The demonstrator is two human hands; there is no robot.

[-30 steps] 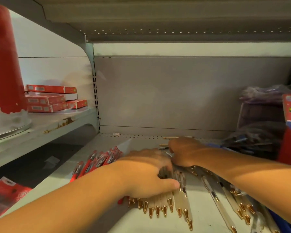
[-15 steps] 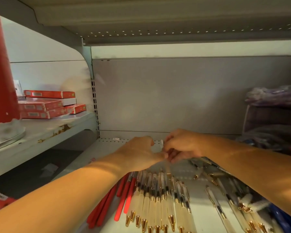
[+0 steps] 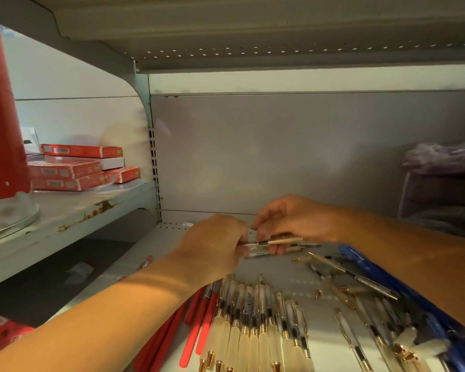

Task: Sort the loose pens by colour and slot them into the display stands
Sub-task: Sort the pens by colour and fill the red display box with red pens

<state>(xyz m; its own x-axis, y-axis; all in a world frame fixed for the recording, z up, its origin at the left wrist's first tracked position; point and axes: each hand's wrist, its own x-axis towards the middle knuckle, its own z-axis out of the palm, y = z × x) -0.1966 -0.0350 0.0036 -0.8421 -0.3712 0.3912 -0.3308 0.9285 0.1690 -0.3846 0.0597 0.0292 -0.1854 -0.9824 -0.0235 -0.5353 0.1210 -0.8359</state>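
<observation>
Both hands meet above the back of a pale metal shelf (image 3: pixel 301 275), whose painted surface is smooth and carries a row of small punched holes along its rear edge. The left hand (image 3: pixel 215 245) is curled, its fingers closed around the near ends of two slim pens (image 3: pixel 263 248); the right hand (image 3: pixel 295 221) pinches the same pens from above, thumb and fingertips on the barrels. These held pens have a clear section with a dark core and a cream-tan barrel, and they lie roughly level, just above the shelf.

Taking the held pens as the landmark: directly nearer the camera lies a tidy row of cream pens (image 3: pixel 255 328), side by side, with frosted translucent barrels, gold ferrules and pointed gold tips aimed at the camera. To the left of that row lie matte red pens (image 3: pixel 199 326), straight round sticks partly under the left forearm. To the right of the held pens, and nearer the camera, is a loose scatter of cream pens (image 3: pixel 352 275) crossing at angles, with small gold parts lying apart from them. Beyond that scatter, along the right edge, run glossy blue pens (image 3: pixel 365 267).

Far left of the held pens, on a higher, rust-chipped shelf, sit stacked flat red cardboard boxes (image 3: pixel 75 167) beside a tall red cone-shaped object (image 3: pixel 0 116).
</observation>
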